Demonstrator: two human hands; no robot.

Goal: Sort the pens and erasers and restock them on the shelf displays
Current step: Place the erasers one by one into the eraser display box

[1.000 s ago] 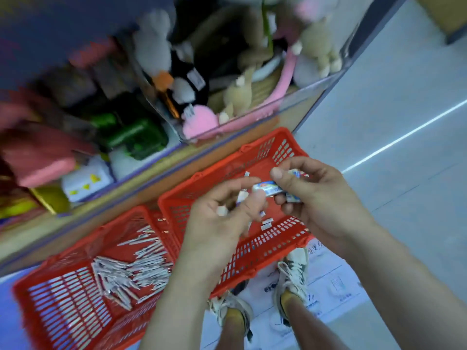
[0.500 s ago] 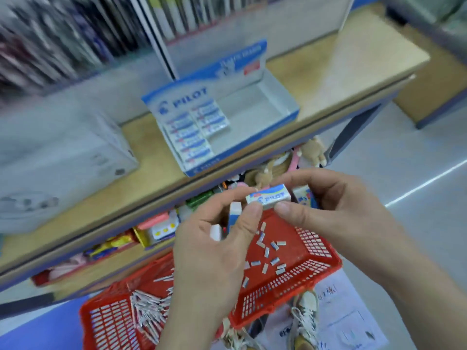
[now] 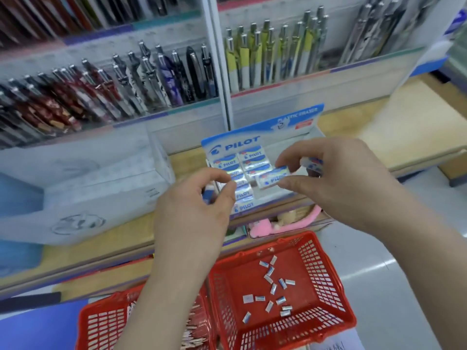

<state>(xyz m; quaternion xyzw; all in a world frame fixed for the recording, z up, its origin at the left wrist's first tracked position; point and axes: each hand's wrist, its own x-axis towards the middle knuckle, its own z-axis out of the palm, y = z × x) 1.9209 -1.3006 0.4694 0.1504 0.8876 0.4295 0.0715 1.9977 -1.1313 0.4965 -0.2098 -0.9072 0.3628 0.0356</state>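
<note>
My right hand (image 3: 338, 183) pinches a white and blue Pilot eraser (image 3: 273, 177) over the blue Pilot display box (image 3: 298, 117) on the wooden shelf; a second eraser (image 3: 312, 164) is tucked in its palm. My left hand (image 3: 194, 210) hovers at the box's left side with at least one eraser (image 3: 208, 194) in its fingers. Rows of erasers (image 3: 249, 155) fill the box's left part. Below, a red basket (image 3: 326, 322) holds several loose erasers (image 3: 274, 289). Another red basket (image 3: 101, 324) at the left holds pens (image 3: 194, 334).
Pen racks (image 3: 141, 79) stand along the back of the shelf, another rack (image 3: 275, 54) to the right. A white carton (image 3: 83, 188) lies on the shelf to the left of the display box. Plush toys (image 3: 267, 226) sit on the lower shelf. Grey floor (image 3: 404, 286) lies at the right.
The view has swung up from the baskets to the shelf. Both hands have risen with the erasers to the Pilot display box, and the right hand now holds one over it.
</note>
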